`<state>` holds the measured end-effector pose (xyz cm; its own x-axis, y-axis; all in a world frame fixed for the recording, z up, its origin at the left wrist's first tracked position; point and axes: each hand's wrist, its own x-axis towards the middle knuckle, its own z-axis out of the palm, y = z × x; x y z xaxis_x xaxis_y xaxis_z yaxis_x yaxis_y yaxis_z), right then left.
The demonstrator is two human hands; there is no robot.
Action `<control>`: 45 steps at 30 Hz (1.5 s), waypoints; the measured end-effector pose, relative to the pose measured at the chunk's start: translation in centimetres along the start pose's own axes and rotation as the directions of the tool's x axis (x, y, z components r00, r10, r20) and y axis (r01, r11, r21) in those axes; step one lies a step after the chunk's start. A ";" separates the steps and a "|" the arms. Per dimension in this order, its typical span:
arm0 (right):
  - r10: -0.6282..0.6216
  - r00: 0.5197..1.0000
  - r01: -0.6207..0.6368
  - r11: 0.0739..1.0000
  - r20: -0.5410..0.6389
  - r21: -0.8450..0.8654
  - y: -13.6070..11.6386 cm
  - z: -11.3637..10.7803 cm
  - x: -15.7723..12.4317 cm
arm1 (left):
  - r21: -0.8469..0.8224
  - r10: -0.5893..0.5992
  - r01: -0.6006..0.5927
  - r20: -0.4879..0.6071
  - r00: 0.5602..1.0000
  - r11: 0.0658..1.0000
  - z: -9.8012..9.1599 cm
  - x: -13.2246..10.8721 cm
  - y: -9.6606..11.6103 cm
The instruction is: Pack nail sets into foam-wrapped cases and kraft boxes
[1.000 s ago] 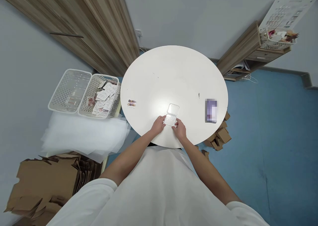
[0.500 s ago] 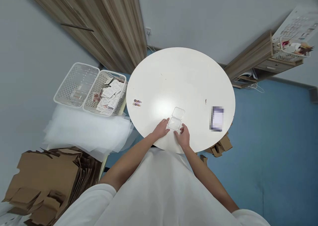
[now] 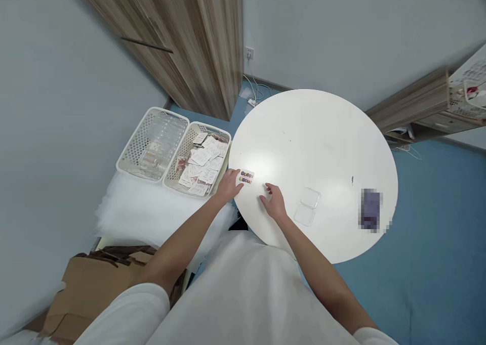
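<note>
A small card with two rows of coloured round pieces (image 3: 246, 177) lies near the left edge of the round white table (image 3: 315, 132). My left hand (image 3: 228, 185) is at the card's left end, thumb and forefinger apart on either side of it; whether they press on it I cannot tell. To the right of the card, my right hand (image 3: 274, 202) hovers over the table with bent, parted fingers and nothing in it. Beyond that hand, a clear plastic box (image 3: 305, 215) lies with its lid unfolded, and neither hand touches it.
Left of the table stand a white basket of clear plastic boxes (image 3: 122, 164) and a white basket of printed cards (image 3: 167, 184). White sheets (image 3: 129, 211) and folded cardboard (image 3: 89, 284) lie nearer me. A blurred-out purple item (image 3: 370, 209) rests on the table's right side.
Both hands have left the clear box and moved left, the left one reaching the card. The box and card stay on the table. My view has turned leftward.
</note>
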<state>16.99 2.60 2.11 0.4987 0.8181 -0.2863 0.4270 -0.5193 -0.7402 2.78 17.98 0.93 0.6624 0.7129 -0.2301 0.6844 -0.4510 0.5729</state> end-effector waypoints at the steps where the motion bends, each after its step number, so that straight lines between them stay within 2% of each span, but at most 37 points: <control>1: -0.014 1.000 0.015 0.999 0.025 -0.030 -0.6 0.8 0.9 | 0.021 -0.003 0.002 0.045 0.999 1.000 -0.4 0.4 -0.4; 5: 0.010 0.998 0.001 0.984 0.064 -0.177 -1.8 3.1 3.7 | 0.079 0.015 -0.030 0.184 0.983 0.996 -0.8 1.5 -1.3; 9: 0.098 0.993 -0.073 0.946 0.065 -0.315 -2.2 4.0 4.9 | 0.084 0.066 -0.088 0.236 0.969 0.993 -0.6 2.0 -1.5; 13: 0.134 0.989 -0.103 0.923 0.057 -0.371 -2.6 4.1 5.1 | 0.071 0.070 -0.089 0.239 0.969 0.993 -0.5 2.3 -1.5; 19: 0.169 0.985 -0.144 0.919 0.038 -0.366 -2.9 4.2 5.0 | 0.034 0.110 -0.121 0.232 0.966 0.992 -0.6 2.3 -1.6; 29: 0.145 0.986 -0.108 0.930 0.083 -0.351 -3.2 4.3 5.0 | 0.091 0.086 -0.109 0.224 0.971 0.990 -0.9 1.6 -0.9; 33: 0.059 0.989 -0.027 0.974 0.138 -0.224 -2.2 3.6 4.6 | 0.089 0.119 -0.141 0.214 0.970 0.986 -0.9 1.1 -0.6; 38: -0.032 0.992 0.042 0.996 0.119 -0.081 -0.5 1.7 3.0 | 0.063 0.193 -0.208 0.190 0.963 0.976 -0.8 0.2 0.6; 42: -0.097 0.989 0.095 0.995 0.110 0.017 1.0 -0.7 1.2 | 0.019 0.255 -0.263 0.186 0.949 0.965 -0.4 -0.4 2.9; 45: -0.136 0.989 0.133 0.989 0.059 0.059 2.4 -2.6 -0.5 | 0.006 0.292 -0.299 0.200 0.935 0.954 0.4 -1.0 5.4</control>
<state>19.75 0.29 2.05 0.3907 0.8943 -0.2181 0.4439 -0.3906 -0.8065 5.96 14.65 3.92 0.8803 0.4279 -0.2050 0.4568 -0.6471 0.6104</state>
